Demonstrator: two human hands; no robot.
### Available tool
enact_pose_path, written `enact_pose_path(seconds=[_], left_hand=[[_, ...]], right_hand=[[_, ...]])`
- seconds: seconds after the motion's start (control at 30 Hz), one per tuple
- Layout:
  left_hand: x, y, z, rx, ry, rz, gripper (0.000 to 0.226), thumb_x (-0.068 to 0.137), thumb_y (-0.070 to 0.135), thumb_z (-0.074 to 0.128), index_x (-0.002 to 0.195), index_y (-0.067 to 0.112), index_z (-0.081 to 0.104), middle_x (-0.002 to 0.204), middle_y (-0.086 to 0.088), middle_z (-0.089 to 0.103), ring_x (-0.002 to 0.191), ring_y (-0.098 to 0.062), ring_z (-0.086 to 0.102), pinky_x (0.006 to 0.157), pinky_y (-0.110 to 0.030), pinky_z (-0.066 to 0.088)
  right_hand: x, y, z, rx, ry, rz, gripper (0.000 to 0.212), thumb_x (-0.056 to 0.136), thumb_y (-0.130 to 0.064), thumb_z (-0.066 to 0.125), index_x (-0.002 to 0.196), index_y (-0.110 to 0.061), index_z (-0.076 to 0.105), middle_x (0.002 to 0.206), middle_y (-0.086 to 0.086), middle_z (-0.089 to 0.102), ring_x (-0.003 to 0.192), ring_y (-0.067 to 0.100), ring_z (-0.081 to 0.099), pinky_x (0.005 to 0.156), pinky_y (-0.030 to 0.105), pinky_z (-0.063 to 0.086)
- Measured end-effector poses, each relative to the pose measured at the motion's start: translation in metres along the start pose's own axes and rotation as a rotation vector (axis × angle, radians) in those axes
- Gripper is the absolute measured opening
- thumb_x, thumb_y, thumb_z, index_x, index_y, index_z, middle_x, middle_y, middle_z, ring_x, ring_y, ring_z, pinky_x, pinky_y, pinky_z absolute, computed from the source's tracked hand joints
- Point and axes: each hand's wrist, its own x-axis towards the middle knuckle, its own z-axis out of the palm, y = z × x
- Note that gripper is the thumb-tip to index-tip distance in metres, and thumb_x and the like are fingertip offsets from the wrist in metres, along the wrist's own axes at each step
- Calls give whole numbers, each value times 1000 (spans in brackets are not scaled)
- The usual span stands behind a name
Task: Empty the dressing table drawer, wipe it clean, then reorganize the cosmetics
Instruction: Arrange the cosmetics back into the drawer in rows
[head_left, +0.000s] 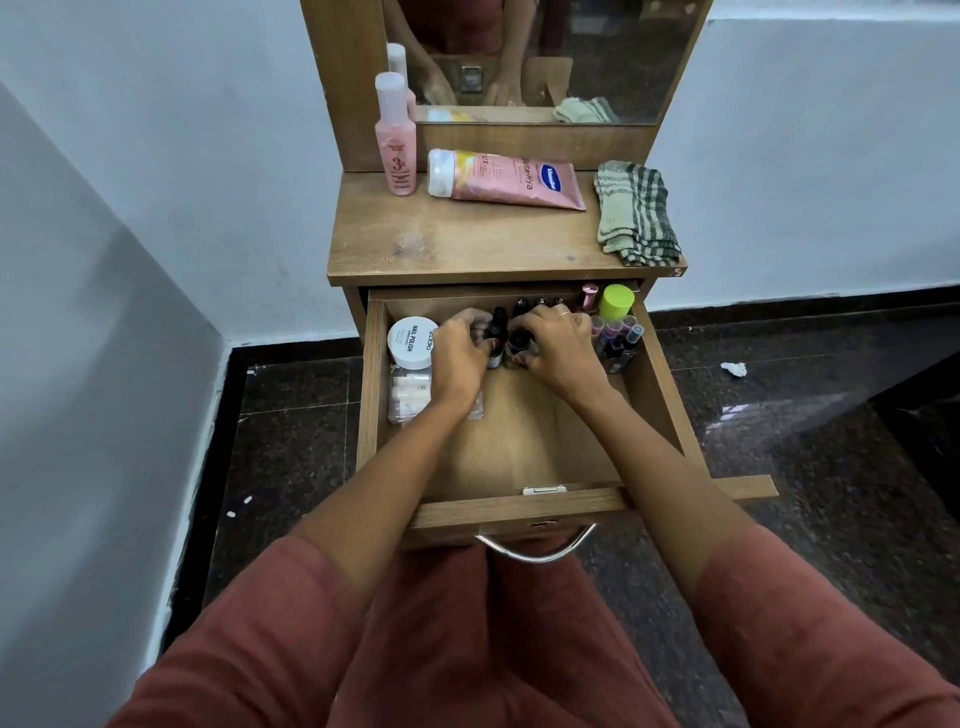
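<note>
The wooden drawer of the dressing table is pulled out. Both hands are inside it, at the back. My left hand curls around a small dark nail polish bottle. Beside it, my right hand grips another dark bottle. More dark-capped bottles stand in a row behind the fingers. A white nail polish remover jar sits at the left, with a clear packet of small tubes in front of it. A lime-capped bottle and several pink-capped tubes fill the right back corner.
On the table top stand a pink bottle, a pink tube lying on its side and a folded checked cloth. A mirror rises behind. The drawer's metal handle is near my lap. Dark floor surrounds the table.
</note>
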Motion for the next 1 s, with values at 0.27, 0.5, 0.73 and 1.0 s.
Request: enact_pose_path(seconds=[0.27, 0.5, 0.73, 1.0], left_hand=[[3, 6, -15, -23, 79, 49, 25, 82, -10, 54, 104, -1, 63, 100, -14, 67, 84, -11, 56, 67, 3, 41], [19, 35, -38, -105, 212, 163, 18, 85, -4, 54, 98, 2, 65, 87, -4, 63, 72, -2, 55, 67, 1, 43], [68, 41, -68, -143, 423, 169, 20, 83, -6, 54, 100, -2, 63, 92, -5, 58, 74, -1, 51, 67, 2, 40], [125, 40, -79, -128, 326, 31, 47, 84, 13, 64, 127, 11, 46, 129, -5, 54, 115, -11, 53, 90, -12, 42]], right_hand=[[7, -1, -17, 163, 125, -26, 25, 83, -9, 62, 107, -6, 65, 111, 11, 64, 106, 29, 52, 91, 37, 37], [32, -20, -43, 380, 267, -51, 13, 82, -1, 60, 93, 1, 67, 96, 17, 66, 92, 27, 59, 81, 30, 46], [87, -26, -53, 373, 277, -20, 36, 79, -9, 67, 114, -2, 60, 117, 14, 60, 114, 26, 51, 99, 27, 35], [143, -27, -63, 318, 179, -69, 61, 78, -17, 70, 132, -4, 45, 135, 11, 48, 127, 22, 41, 105, 26, 31]])
